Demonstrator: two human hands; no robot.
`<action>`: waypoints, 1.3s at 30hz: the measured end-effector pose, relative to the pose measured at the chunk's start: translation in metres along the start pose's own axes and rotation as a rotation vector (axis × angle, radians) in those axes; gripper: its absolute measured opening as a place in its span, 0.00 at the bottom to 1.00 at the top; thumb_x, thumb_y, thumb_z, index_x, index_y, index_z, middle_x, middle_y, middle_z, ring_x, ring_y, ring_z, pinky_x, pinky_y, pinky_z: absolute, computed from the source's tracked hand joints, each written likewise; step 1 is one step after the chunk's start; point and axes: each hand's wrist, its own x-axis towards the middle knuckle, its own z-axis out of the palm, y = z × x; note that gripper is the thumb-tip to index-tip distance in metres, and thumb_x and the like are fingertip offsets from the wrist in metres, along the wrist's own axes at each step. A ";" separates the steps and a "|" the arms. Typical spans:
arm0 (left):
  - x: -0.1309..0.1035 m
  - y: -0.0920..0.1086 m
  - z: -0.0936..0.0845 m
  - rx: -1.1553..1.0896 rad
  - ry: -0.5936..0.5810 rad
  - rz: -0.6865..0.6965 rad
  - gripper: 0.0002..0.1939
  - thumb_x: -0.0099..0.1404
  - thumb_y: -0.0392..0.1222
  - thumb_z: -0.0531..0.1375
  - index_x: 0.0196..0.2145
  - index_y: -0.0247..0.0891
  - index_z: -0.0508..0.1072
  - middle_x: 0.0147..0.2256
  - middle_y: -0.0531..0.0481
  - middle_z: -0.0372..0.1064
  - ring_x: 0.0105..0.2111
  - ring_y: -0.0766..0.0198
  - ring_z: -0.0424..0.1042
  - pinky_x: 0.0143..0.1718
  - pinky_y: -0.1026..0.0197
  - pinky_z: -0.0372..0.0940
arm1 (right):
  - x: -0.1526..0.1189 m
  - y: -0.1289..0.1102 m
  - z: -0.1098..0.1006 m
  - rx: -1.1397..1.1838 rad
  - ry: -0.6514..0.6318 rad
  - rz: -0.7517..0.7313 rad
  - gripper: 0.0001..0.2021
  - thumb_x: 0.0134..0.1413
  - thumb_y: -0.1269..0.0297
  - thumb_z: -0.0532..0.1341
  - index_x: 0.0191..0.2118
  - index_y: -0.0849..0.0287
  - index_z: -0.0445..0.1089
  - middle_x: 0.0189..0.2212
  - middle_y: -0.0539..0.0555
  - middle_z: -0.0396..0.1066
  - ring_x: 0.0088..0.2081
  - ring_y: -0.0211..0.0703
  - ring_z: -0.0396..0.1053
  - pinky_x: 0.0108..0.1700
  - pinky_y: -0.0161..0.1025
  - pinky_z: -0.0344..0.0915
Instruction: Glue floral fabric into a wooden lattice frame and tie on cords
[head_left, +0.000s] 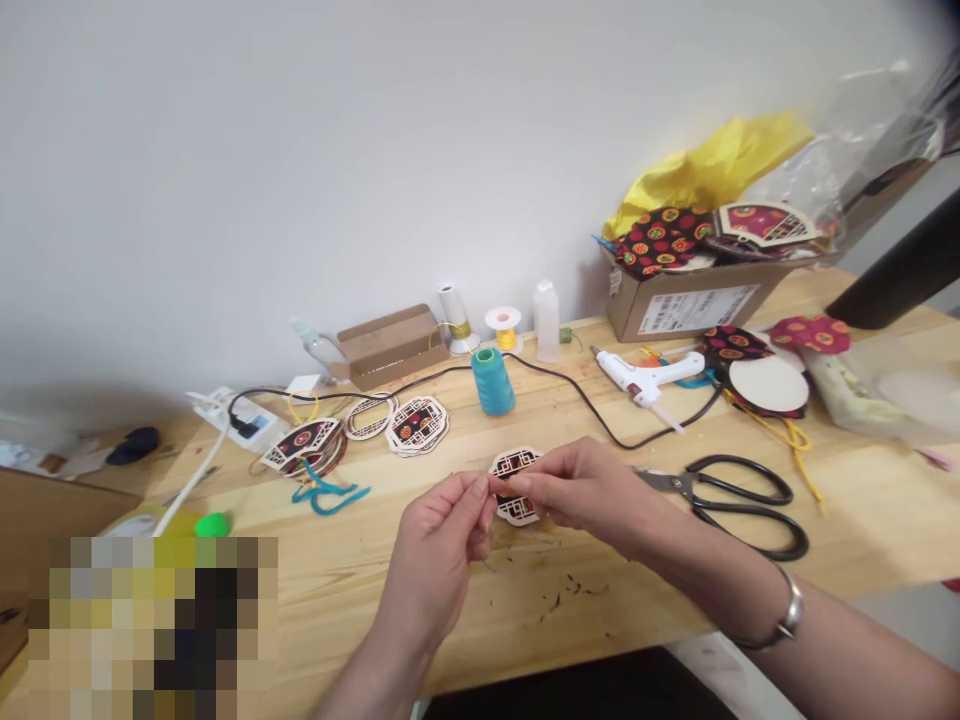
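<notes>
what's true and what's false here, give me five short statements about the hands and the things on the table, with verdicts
1. The left hand and right hand are close together by a patterned wooden piece. True.
2. The scissors lie to the left of the left hand. False: the black-handled scissors lie to the right of both hands.
3. A teal thread spool stands on the wooden table. True.
4. The glue gun is inside the cardboard box. False: the white glue gun lies on the table, in front of the labelled cardboard box.
5. A silver bracelet is worn on the right arm. True.
</notes>
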 end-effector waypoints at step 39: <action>-0.002 -0.010 0.004 0.060 0.047 -0.022 0.11 0.56 0.45 0.64 0.27 0.33 0.73 0.16 0.59 0.56 0.15 0.76 0.48 0.15 0.71 0.43 | 0.018 0.015 0.026 0.268 0.205 0.052 0.09 0.43 0.62 0.65 0.24 0.63 0.71 0.20 0.47 0.65 0.21 0.30 0.55 0.23 0.31 0.50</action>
